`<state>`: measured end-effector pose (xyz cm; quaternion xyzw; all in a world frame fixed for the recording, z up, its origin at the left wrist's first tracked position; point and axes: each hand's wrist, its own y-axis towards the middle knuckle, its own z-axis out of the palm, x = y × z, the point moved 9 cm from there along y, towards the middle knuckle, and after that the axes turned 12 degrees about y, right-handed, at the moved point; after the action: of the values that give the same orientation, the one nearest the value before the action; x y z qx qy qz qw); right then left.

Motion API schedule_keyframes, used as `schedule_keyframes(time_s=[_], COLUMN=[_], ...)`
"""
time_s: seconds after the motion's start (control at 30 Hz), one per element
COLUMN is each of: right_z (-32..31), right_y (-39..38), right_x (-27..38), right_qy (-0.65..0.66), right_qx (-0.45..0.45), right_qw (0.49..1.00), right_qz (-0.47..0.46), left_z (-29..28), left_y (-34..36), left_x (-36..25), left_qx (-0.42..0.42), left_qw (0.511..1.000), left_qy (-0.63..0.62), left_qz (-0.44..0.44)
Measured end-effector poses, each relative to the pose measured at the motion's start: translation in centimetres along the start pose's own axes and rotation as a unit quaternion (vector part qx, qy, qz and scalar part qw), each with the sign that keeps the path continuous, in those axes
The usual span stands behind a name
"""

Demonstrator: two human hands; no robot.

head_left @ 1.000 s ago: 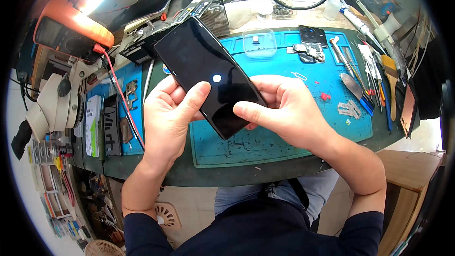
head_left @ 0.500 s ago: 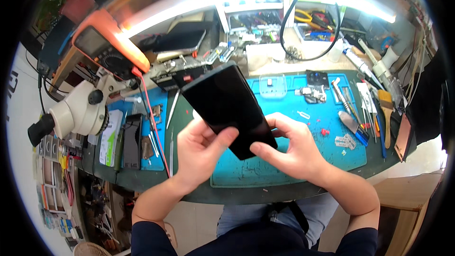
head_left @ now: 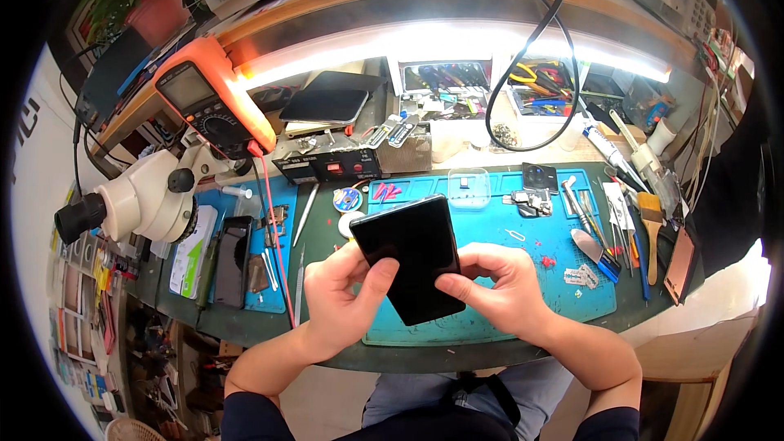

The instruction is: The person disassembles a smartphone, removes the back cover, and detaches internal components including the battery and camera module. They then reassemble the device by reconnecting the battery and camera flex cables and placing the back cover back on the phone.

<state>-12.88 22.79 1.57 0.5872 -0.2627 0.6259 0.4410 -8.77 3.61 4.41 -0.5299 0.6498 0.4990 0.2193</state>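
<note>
Both of my hands grip a black smartphone [head_left: 408, 245] at an angle over the blue work mat [head_left: 588, 302], its dark face toward me. My left hand [head_left: 343, 298] is closed round the left edge, thumb on the glass. My right hand [head_left: 502, 294] holds the lower right side, its thumb also on the front. Beyond the phone lie a clear plastic box [head_left: 482, 196], small disassembled parts [head_left: 529, 204], a metal pin [head_left: 514, 234], red bits [head_left: 547, 261] and razor blades [head_left: 581, 276].
An orange multimeter [head_left: 212, 102] and white microscope [head_left: 147, 196] stand left, beside a second mat [head_left: 282, 196] with phone parts. Brushes [head_left: 652, 229] and hand tools line the right. A black cable loop [head_left: 531, 147] hangs above, before tool trays [head_left: 441, 73] and a lit shelf.
The view has tilted up, bringing the upper shelf in. The phone and both hands sit lower in the picture, the phone more upright; the white dot on its screen no longer shows.
</note>
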Motion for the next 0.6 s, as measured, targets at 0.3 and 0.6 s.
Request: schedule_keyframes(time_s=[0.3,0.6], right_z=[0.0,0.1], right_y=[0.1,0.2], right_x=[-0.3,-0.5], right_qy=[-0.01,-0.029], right_qx=[-0.001,0.0], right_qw=[1.0,1.0], right_qz=[0.0,-0.002], left_z=[-0.2,-0.2], left_y=[0.1,0.6], left_x=[-0.9,0.2], left_qx=[0.0,-0.006], left_qw=[0.999,1.0], left_qy=[0.038,-0.022], left_qz=[0.018,-0.018])
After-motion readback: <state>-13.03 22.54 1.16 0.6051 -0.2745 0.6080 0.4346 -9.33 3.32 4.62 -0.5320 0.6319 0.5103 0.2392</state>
